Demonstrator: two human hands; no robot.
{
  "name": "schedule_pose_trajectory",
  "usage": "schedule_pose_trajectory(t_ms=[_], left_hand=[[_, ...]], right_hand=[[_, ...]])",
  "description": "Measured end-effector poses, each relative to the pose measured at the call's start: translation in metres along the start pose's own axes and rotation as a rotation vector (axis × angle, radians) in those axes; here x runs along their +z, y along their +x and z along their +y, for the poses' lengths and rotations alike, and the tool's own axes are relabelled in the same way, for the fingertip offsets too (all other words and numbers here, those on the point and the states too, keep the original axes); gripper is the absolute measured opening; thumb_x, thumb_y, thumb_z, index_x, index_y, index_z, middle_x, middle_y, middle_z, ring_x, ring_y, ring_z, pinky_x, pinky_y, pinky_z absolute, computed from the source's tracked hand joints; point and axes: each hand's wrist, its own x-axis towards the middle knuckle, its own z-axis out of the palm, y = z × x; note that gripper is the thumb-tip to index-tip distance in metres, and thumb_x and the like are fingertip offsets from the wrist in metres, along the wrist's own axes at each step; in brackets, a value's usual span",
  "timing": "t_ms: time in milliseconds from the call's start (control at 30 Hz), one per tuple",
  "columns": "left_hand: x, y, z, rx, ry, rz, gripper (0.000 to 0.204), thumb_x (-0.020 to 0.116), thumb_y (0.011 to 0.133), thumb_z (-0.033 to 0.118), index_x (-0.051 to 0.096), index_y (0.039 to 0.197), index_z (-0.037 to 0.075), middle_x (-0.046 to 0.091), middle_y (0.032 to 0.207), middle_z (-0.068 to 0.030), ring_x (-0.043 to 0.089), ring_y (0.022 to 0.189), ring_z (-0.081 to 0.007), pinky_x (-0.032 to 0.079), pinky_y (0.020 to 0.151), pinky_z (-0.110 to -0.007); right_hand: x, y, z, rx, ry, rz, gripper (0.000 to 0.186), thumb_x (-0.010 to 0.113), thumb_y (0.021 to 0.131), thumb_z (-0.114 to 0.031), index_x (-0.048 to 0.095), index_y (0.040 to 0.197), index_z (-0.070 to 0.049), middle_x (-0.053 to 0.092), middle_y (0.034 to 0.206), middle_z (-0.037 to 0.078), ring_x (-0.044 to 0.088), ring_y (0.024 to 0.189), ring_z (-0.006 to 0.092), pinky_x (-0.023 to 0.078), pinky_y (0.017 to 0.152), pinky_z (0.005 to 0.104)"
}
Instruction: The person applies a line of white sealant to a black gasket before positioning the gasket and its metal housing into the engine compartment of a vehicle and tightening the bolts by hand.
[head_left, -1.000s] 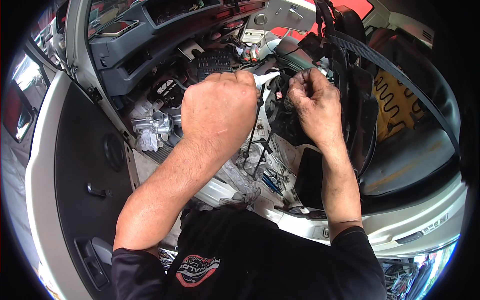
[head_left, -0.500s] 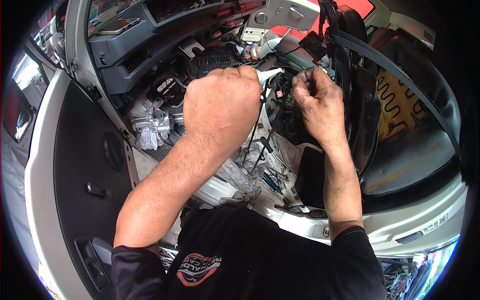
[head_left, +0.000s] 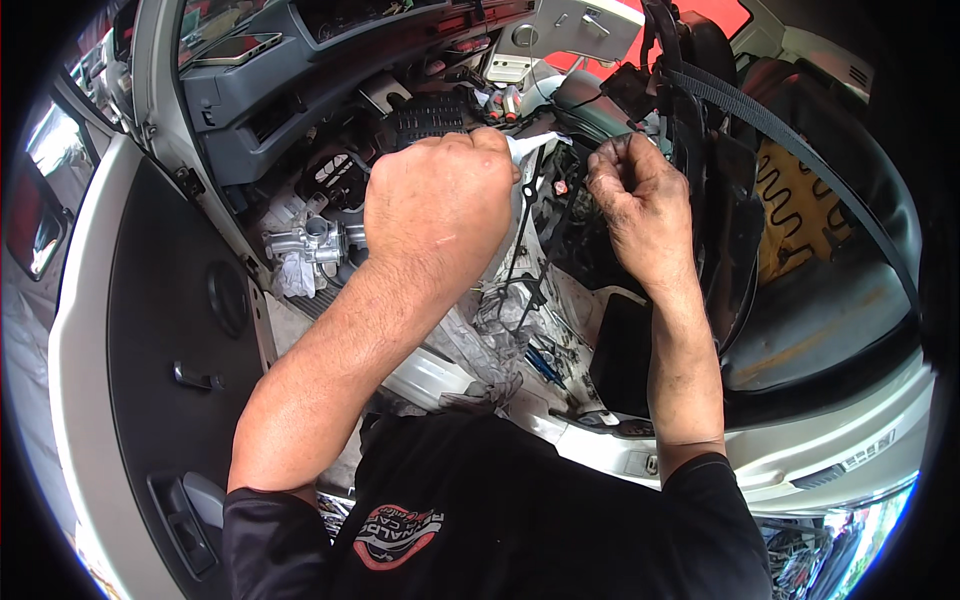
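White rag [head_left: 528, 150] clenched in left hand [head_left: 440, 205] | right hand [head_left: 640, 200] pinching black wire [head_left: 545, 265] (seat belt [head_left: 800, 145] beside)

Two bare hands, the left hand [head_left: 440, 205] and the right hand [head_left: 640, 200], one white strip [head_left: 530, 148] at the left fingers, one thin black wire [head_left: 545, 260], one open car door [head_left: 150, 330], one seat belt [head_left: 800, 140], one metal carburetor-like part [head_left: 310, 240].

Both forearms reach forward; left hand [head_left: 440, 205] fisted, knuckles up, level with the right hand [head_left: 635, 195], its fingertips pinched.
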Motion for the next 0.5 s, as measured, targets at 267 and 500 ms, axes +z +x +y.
schedule_pose_trajectory(t_ms=[267, 500], left_hand=[[0.0019, -0.0011, -0.0041, 0.030, -0.031, 0.015, 0.019, 0.063, 0.081, 0.022, 0.064, 0.078, 0.003, 0.067, 0.070, -0.0122, 0.069, 0.068, -0.0243, 0.055, 0.057, -0.037], [0.0040, -0.0025, -0.0049, 0.007, -0.039, -0.016, 0.022, 0.066, 0.082, 0.025, 0.065, 0.080, 0.003, 0.068, 0.071, -0.0122, 0.069, 0.069, -0.0251, 0.055, 0.058, -0.038]], right_hand=[[0.0005, 0.0003, 0.0006, 0.013, 0.027, -0.016, 0.007, 0.060, 0.089, -0.006, 0.059, 0.090, 0.001, 0.057, 0.075, -0.001, 0.048, 0.069, 0.0050, 0.042, 0.063, 0.0220], [0.0001, 0.0011, 0.0020, 0.016, 0.049, -0.014, 0.007, 0.060, 0.089, -0.006, 0.058, 0.089, 0.001, 0.053, 0.075, -0.003, 0.045, 0.069, 0.0045, 0.040, 0.063, 0.0211]])
